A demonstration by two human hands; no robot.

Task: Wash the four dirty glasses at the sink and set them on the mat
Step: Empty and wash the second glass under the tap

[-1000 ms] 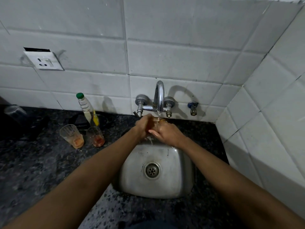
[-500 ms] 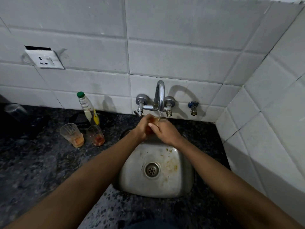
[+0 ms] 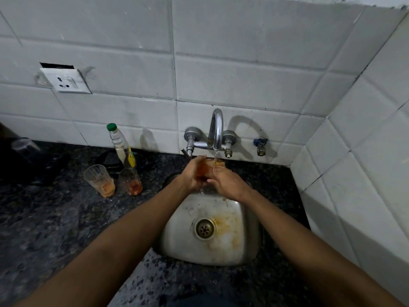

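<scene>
Head view shows both hands over the sink (image 3: 247, 251). Left hand (image 3: 193, 173) has its fingers wrapped on a glass (image 3: 208, 168) with brown liquid, under the running tap (image 3: 215, 129). Right hand (image 3: 230, 183) touches the glass, its fingers curled at the rim. Two dirty glasses (image 3: 100, 180) (image 3: 131, 181) stand on the dark counter (image 3: 44, 218), beside a bottle (image 3: 120, 145).

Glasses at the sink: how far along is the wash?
Done: possibly one; an upside-down glass sits far left, too dark to judge. In hand: the left hand and right hand hold one glass under the running tap; orange residue stains the sink. Left: two dirty glasses, orange dregs and red dregs, wait on the counter. A fourth isn't clearly visible.
</scene>
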